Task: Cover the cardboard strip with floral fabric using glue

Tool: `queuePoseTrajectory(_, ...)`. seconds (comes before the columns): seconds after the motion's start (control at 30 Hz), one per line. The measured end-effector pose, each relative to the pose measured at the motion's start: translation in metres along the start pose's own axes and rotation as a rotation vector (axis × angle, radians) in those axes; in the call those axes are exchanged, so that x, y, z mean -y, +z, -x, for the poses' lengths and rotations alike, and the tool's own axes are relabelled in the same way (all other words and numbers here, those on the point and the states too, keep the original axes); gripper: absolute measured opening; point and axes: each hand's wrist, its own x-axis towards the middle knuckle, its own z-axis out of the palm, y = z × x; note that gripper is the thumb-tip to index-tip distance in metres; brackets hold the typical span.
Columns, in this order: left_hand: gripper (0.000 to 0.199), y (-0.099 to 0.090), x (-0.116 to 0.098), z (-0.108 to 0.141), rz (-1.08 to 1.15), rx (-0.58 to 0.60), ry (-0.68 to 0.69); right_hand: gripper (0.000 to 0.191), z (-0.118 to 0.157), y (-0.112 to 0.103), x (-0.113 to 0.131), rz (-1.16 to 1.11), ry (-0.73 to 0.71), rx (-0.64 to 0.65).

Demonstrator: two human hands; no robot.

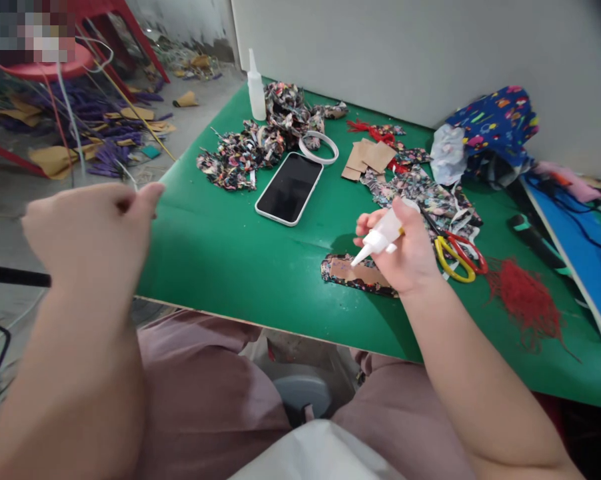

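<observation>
My right hand [411,257] is closed around a white glue bottle [386,230], tilted so that its nozzle points down and left. The nozzle tip is at a flat strip covered in flowered fabric [325,270], with a brown face showing on top; whether they touch I cannot tell. The strip's right end is hidden behind my hand. My left hand [93,233] is raised in a closed fist off the table's left edge, its back towards me. Anything inside its fingers is hidden.
On the green table [200,247] lie a phone [290,189], a tape ring [334,152], fabric scraps [250,150], brown card squares [378,157], yellow-and-red-handled scissors [455,260] and red threads [525,300]. A second bottle [256,93] stands at the back. A red stool [75,63] is left.
</observation>
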Motion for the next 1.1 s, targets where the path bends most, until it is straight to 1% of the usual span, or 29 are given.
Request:
queuePoseTrajectory(0.03,0.045,-0.001,-0.015,0.009,-0.055,-0.027,0.026,0.026,0.001,0.000,0.000,-0.016,-0.018,0.017)
queuePoseTrajectory(0.07,0.044,-0.001,-0.032,0.021,-0.024,-0.010,0.152,0.020,0.002,0.000,0.000,-0.037,-0.030,0.038)
queuePoseTrajectory(0.13,0.037,0.001,-0.066,0.050,0.194,0.071,0.520,0.016,0.004,0.000,0.001,-0.071,-0.043,0.083)
queuePoseTrajectory(0.2,0.027,0.005,-0.098,0.083,0.381,0.146,0.885,0.017,0.005,0.000,0.001,-0.076,-0.056,0.133)
queuePoseTrajectory(0.23,0.026,0.007,-0.111,0.100,0.423,0.157,1.006,0.019,0.005,0.000,0.002,-0.064,-0.066,0.153)
queuePoseTrajectory(0.3,0.031,0.010,-0.131,0.127,0.397,0.256,1.054,0.021,0.004,0.000,0.001,-0.010,-0.102,0.163)
queuePoseTrajectory(0.37,0.038,0.010,-0.142,0.143,0.384,0.300,1.045,0.021,0.004,0.000,-0.002,0.091,-0.176,0.104)
queuePoseTrajectory(0.4,0.040,0.010,-0.145,0.148,0.368,0.323,1.028,0.026,0.004,0.000,-0.003,0.169,-0.221,0.055)
queuePoseTrajectory(0.47,0.043,0.010,-0.149,0.151,0.332,0.348,0.982,0.037,0.006,0.002,-0.006,0.378,-0.319,-0.057)
queuePoseTrajectory(0.5,0.044,0.010,-0.150,0.152,0.313,0.356,0.963,0.039,0.007,0.003,-0.008,0.496,-0.369,-0.113)
queuePoseTrajectory(0.57,0.045,0.010,-0.151,0.152,0.284,0.360,0.940,0.039,0.011,0.005,-0.010,0.695,-0.463,-0.206)
queuePoseTrajectory(0.63,0.045,0.010,-0.152,0.152,0.270,0.353,0.935,0.038,0.014,0.008,-0.012,0.804,-0.517,-0.252)
queuePoseTrajectory(0.77,0.044,0.010,-0.154,0.154,0.260,0.327,0.946,0.039,0.014,0.009,-0.016,0.882,-0.492,-0.246)
queuePoseTrajectory(0.93,0.042,0.012,-0.155,0.154,0.263,0.328,0.969,0.038,0.011,0.007,-0.020,0.904,-0.467,-0.216)
queuePoseTrajectory(1.1,0.041,0.012,-0.154,0.154,0.272,0.335,0.971,0.035,0.012,0.007,-0.021,0.910,-0.490,-0.189)
